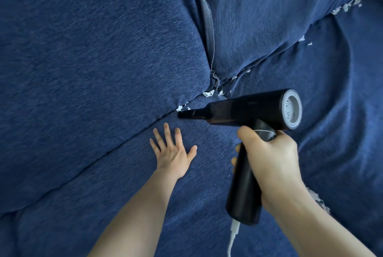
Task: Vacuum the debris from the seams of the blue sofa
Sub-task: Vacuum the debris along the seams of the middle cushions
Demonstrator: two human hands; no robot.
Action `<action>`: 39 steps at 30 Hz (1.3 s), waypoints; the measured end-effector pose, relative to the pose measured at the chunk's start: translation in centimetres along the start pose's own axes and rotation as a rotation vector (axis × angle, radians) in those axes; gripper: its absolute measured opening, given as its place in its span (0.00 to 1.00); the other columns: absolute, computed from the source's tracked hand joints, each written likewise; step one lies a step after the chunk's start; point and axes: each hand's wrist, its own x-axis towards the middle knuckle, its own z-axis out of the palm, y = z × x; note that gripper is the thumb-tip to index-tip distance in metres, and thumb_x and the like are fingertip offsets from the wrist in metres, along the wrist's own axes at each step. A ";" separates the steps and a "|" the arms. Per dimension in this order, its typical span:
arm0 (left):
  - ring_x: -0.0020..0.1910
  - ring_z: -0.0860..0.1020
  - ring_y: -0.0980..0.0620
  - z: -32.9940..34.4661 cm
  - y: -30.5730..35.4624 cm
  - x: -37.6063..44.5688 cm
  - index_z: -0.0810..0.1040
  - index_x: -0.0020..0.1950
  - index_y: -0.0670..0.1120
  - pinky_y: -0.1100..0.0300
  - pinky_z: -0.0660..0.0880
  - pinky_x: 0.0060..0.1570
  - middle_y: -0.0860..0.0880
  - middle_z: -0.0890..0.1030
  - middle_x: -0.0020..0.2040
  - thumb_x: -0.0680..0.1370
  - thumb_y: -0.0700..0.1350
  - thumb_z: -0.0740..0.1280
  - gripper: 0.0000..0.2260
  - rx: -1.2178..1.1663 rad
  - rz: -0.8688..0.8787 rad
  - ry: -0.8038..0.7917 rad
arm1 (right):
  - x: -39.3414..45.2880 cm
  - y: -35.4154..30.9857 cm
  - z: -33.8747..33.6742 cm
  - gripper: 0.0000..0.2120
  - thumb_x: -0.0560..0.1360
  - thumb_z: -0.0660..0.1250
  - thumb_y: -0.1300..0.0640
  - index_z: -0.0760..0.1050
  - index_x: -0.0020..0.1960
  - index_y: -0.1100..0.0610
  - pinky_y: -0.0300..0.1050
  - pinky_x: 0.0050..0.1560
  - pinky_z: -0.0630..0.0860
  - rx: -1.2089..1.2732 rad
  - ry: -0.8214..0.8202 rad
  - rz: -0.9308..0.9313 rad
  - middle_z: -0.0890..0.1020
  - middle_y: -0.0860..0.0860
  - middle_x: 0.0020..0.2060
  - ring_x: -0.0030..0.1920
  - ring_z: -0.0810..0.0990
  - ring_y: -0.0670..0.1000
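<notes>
Right now the right hand [269, 157] is clenched around the handle of a black handheld vacuum [248, 115], whose narrow nozzle tip [182, 115] sits at the seam [124, 142] between seat and back cushion of the blue sofa [83, 49], just beside white debris scraps [208, 93]. Meanwhile the left hand [173, 153] lies flat, fingers spread and holding nothing, pressing the seat cushion just below that seam. More scraps [346, 7] dot the seam toward the upper right, and a white cable [233, 238] hangs from the handle's base.
</notes>
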 end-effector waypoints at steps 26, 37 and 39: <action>0.74 0.33 0.35 0.5 -0.5 -1.0 0.35 0.78 0.46 0.38 0.37 0.73 0.40 0.32 0.76 0.72 0.69 0.37 0.41 0.064 0.009 -0.016 | 1.1 -0.9 -1.2 0.07 0.71 0.73 0.58 0.77 0.38 0.57 0.53 0.36 0.83 -0.063 0.013 -0.036 0.81 0.53 0.25 0.22 0.82 0.53; 0.74 0.31 0.36 0.2 -0.3 -0.8 0.32 0.77 0.47 0.39 0.36 0.73 0.41 0.29 0.76 0.72 0.69 0.38 0.40 0.081 -0.021 -0.078 | 3.3 -1.8 -1.9 0.10 0.65 0.71 0.50 0.78 0.40 0.57 0.65 0.48 0.84 -0.021 0.010 -0.067 0.82 0.50 0.23 0.27 0.84 0.55; 0.74 0.31 0.37 0.3 -0.3 -0.8 0.32 0.77 0.47 0.39 0.36 0.73 0.42 0.29 0.76 0.73 0.69 0.39 0.40 0.086 -0.029 -0.087 | 3.9 -1.8 -1.5 0.12 0.65 0.71 0.50 0.78 0.42 0.57 0.64 0.47 0.85 0.006 -0.015 -0.054 0.81 0.50 0.22 0.30 0.85 0.57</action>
